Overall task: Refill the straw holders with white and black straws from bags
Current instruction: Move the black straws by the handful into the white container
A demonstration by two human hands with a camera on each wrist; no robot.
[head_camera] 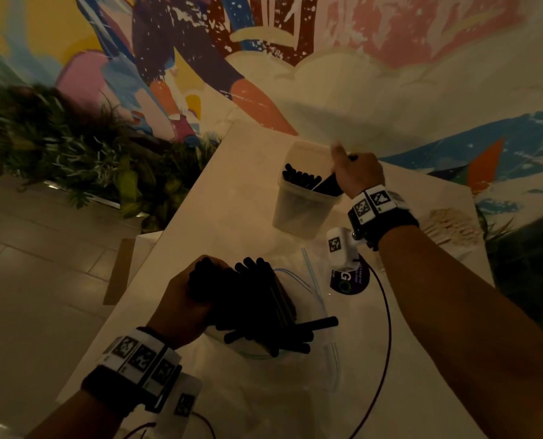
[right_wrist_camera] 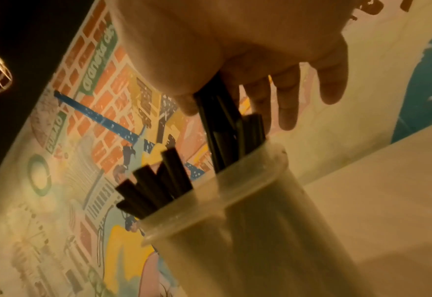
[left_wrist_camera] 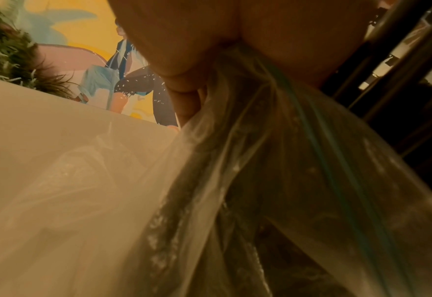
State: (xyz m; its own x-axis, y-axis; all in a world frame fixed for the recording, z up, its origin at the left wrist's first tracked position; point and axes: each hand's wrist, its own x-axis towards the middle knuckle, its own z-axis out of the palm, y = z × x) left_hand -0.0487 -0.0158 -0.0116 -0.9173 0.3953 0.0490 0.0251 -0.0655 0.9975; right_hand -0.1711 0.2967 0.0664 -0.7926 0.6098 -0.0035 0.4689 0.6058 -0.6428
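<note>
While my right hand (head_camera: 357, 175) pinches a few black straws (right_wrist_camera: 218, 112) down into the translucent holder (head_camera: 302, 207) at the far side of the surface (head_camera: 248, 191), my left hand (head_camera: 181, 307) clenches the clear bag (left_wrist_camera: 273, 160) of black straws near me; white straws (head_camera: 451, 223) lie far right.

On the pale desk (head_camera: 219, 191) we see our left hand (head_camera: 176, 307) gripping a bundle of black plastic straws (head_camera: 251, 299) in a clear plastic bag (head_camera: 321, 312), while our right hand (head_camera: 357, 175) holds black straws at the translucent plastic straw holder (head_camera: 298, 210).
</note>
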